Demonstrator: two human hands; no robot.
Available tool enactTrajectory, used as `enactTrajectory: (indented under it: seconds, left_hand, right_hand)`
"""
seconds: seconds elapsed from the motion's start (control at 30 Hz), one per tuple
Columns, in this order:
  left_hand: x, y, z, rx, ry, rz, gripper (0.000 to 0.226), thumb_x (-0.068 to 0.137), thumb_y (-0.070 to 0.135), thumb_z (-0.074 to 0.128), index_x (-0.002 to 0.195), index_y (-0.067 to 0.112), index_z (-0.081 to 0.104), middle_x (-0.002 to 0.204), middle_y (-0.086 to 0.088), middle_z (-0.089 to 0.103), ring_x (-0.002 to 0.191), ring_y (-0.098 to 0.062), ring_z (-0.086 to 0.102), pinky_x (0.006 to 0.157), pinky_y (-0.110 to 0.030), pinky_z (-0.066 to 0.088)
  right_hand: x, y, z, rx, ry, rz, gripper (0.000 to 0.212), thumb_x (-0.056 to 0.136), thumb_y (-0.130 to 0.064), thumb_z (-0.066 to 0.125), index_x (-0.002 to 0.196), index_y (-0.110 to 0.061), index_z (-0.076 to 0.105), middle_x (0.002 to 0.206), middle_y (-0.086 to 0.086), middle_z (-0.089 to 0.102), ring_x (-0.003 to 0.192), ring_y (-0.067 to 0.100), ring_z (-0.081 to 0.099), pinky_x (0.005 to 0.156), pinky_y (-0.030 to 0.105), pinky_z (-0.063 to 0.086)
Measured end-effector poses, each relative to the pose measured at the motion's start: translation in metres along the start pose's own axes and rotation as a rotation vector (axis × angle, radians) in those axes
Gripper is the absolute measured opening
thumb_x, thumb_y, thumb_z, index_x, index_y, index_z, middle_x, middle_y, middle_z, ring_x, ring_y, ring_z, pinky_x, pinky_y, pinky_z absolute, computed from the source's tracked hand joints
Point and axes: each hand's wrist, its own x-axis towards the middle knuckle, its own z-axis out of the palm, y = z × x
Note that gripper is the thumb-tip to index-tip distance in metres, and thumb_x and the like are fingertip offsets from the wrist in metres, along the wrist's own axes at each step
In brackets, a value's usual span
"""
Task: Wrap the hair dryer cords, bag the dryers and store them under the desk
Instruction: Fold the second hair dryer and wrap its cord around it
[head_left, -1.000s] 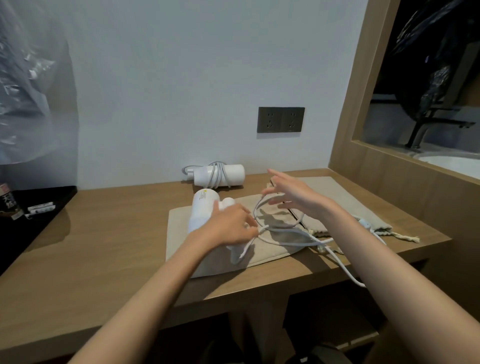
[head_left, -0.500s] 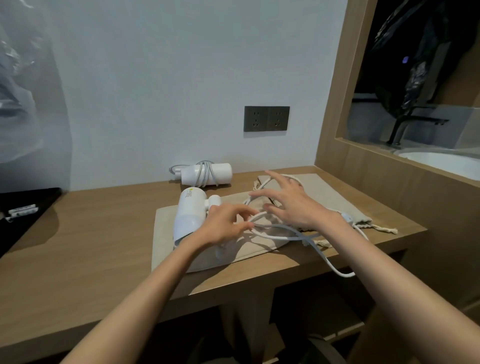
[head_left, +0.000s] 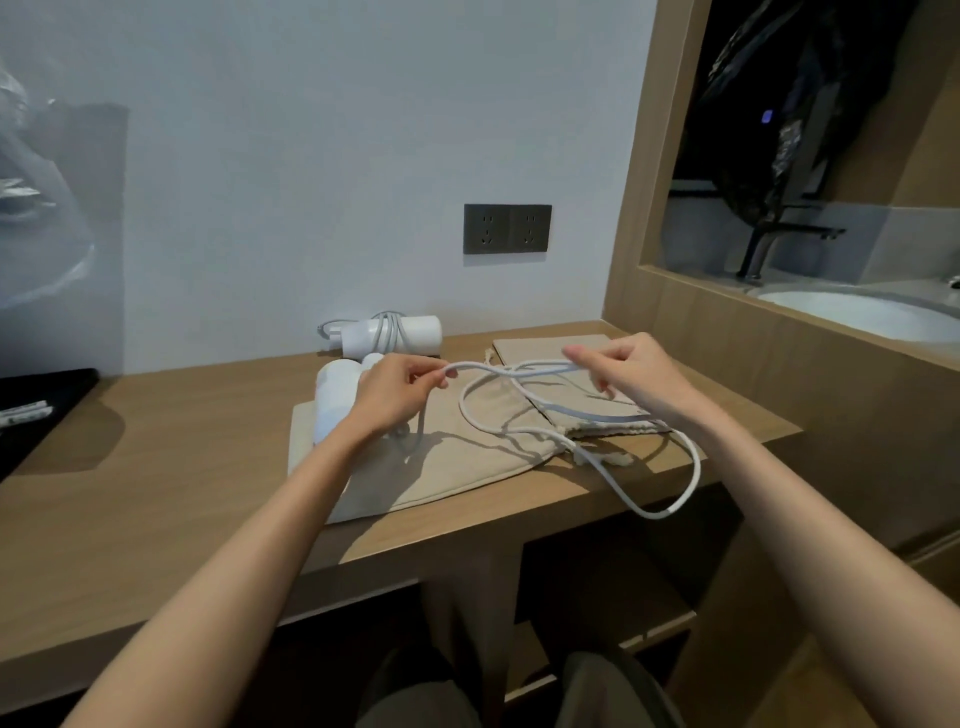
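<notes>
A white hair dryer (head_left: 335, 397) lies on a beige cloth bag (head_left: 467, 462) on the wooden desk (head_left: 156, 467). Its white cord (head_left: 519, 423) runs in loose loops over the bag and droops past the desk's front edge. My left hand (head_left: 397, 392) pinches the cord beside the dryer. My right hand (head_left: 623, 371) pinches the same cord further along, and the stretch between the hands is lifted off the bag. A second beige bag (head_left: 550, 348) with a drawstring lies behind. Another white dryer (head_left: 395, 332), its cord wound around it, rests by the wall.
A dark double wall socket (head_left: 507, 228) is above the desk. A wooden side panel (head_left: 727, 374) with a glass window stands at the right, a washbasin behind it. A black tray (head_left: 36, 400) with small packets sits at far left. An open shelf (head_left: 597, 613) lies under the desk.
Both hands have lifted from the bag and drawn apart, pulling a length of the cord taut between them. The cord's loops have shifted on the bag.
</notes>
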Motion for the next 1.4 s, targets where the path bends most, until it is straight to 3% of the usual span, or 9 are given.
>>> enactTrajectory:
  seconds: [0.17, 0.4, 0.57, 0.7, 0.87, 0.97, 1.07, 1.17, 1.4]
  left_hand:
    - [0.003, 0.002, 0.024, 0.134, 0.070, 0.010, 0.020, 0.096, 0.026, 0.055, 0.099, 0.028, 0.074, 0.082, 0.010, 0.071, 0.082, -0.013, 0.063, 0.080, -0.034, 0.046]
    - [0.007, 0.003, 0.053, 0.167, 0.035, 0.050, 0.019, 0.096, 0.027, 0.055, 0.100, 0.026, 0.074, 0.089, 0.006, 0.073, 0.079, -0.014, 0.058, 0.070, -0.032, 0.043]
    - [0.009, 0.000, 0.064, 0.281, 0.014, 0.043, 0.021, 0.096, 0.033, 0.054, 0.096, 0.026, 0.074, 0.092, 0.007, 0.073, 0.089, -0.014, 0.063, 0.079, -0.031, 0.044]
    - [0.010, 0.016, 0.058, 0.404, -0.304, 0.080, 0.026, 0.098, 0.034, 0.049, 0.117, 0.025, 0.064, 0.117, 0.006, 0.066, 0.112, -0.015, 0.057, 0.095, -0.036, 0.039]
    - [-0.010, 0.068, 0.055, -0.274, -0.586, 0.189, 0.038, 0.101, 0.014, 0.043, 0.139, 0.021, 0.042, 0.135, -0.004, 0.053, 0.125, -0.013, 0.049, 0.100, -0.026, 0.039]
    - [-0.012, 0.093, 0.048, -0.634, -0.518, 0.074, 0.032, 0.098, 0.007, 0.036, 0.115, 0.022, 0.059, 0.102, -0.005, 0.065, 0.098, -0.013, 0.060, 0.096, -0.034, 0.044]
    - [-0.015, 0.099, 0.045, -0.500, -0.461, 0.146, 0.030, 0.103, 0.022, 0.035, 0.098, 0.015, 0.064, 0.077, -0.001, 0.043, 0.070, -0.011, 0.041, 0.070, -0.025, 0.043]
    - [-0.015, 0.097, 0.046, -0.418, -0.355, 0.227, 0.030, 0.102, 0.033, 0.040, 0.085, 0.021, 0.061, 0.074, -0.003, 0.038, 0.070, -0.013, 0.034, 0.066, -0.027, 0.030]
    - [0.003, 0.069, 0.040, -0.505, -0.228, 0.127, 0.024, 0.097, 0.031, 0.051, 0.097, 0.017, 0.070, 0.073, 0.005, 0.049, 0.068, -0.009, 0.041, 0.067, -0.020, 0.039]
  right_hand:
    - [-0.017, -0.009, -0.011, 0.271, 0.231, -0.009, 0.052, 0.080, -0.038, 0.070, 0.052, -0.006, 0.039, 0.050, 0.001, 0.030, 0.050, 0.011, 0.029, 0.061, 0.009, 0.038]
    - [-0.035, -0.009, -0.038, 0.245, 0.527, -0.092, 0.050, 0.075, -0.031, 0.080, 0.067, 0.012, 0.056, 0.066, 0.031, 0.053, 0.062, 0.033, 0.050, 0.063, 0.036, 0.044]
    - [-0.042, -0.004, -0.033, -0.024, 0.665, -0.146, 0.039, 0.075, -0.048, 0.076, 0.063, -0.013, 0.064, 0.055, 0.001, 0.057, 0.054, 0.016, 0.051, 0.054, 0.034, 0.045]
    - [-0.045, -0.010, -0.021, -0.253, 0.573, -0.112, 0.033, 0.088, -0.051, 0.058, 0.068, -0.026, 0.061, 0.056, -0.011, 0.055, 0.056, 0.005, 0.050, 0.051, 0.021, 0.035]
    - [-0.037, -0.011, -0.003, -0.341, 0.406, -0.100, 0.033, 0.090, -0.051, 0.055, 0.074, -0.026, 0.068, 0.055, -0.013, 0.053, 0.053, 0.004, 0.047, 0.050, 0.017, 0.033]
    - [-0.035, -0.007, 0.002, -0.353, 0.416, -0.071, 0.033, 0.090, -0.053, 0.054, 0.076, -0.027, 0.068, 0.057, -0.013, 0.053, 0.055, 0.006, 0.047, 0.052, 0.027, 0.036]
    - [-0.035, -0.007, 0.000, -0.334, 0.409, -0.069, 0.033, 0.089, -0.057, 0.052, 0.072, -0.031, 0.064, 0.058, -0.013, 0.054, 0.057, 0.007, 0.050, 0.053, 0.030, 0.039]
    - [-0.038, -0.003, 0.000, -0.323, 0.425, -0.040, 0.042, 0.087, -0.063, 0.049, 0.064, -0.029, 0.060, 0.055, -0.010, 0.053, 0.055, 0.009, 0.049, 0.054, 0.031, 0.038]
    - [-0.043, 0.004, -0.013, -0.243, 0.449, 0.015, 0.051, 0.089, -0.057, 0.050, 0.062, -0.016, 0.064, 0.052, 0.000, 0.053, 0.051, 0.013, 0.048, 0.054, 0.032, 0.037]
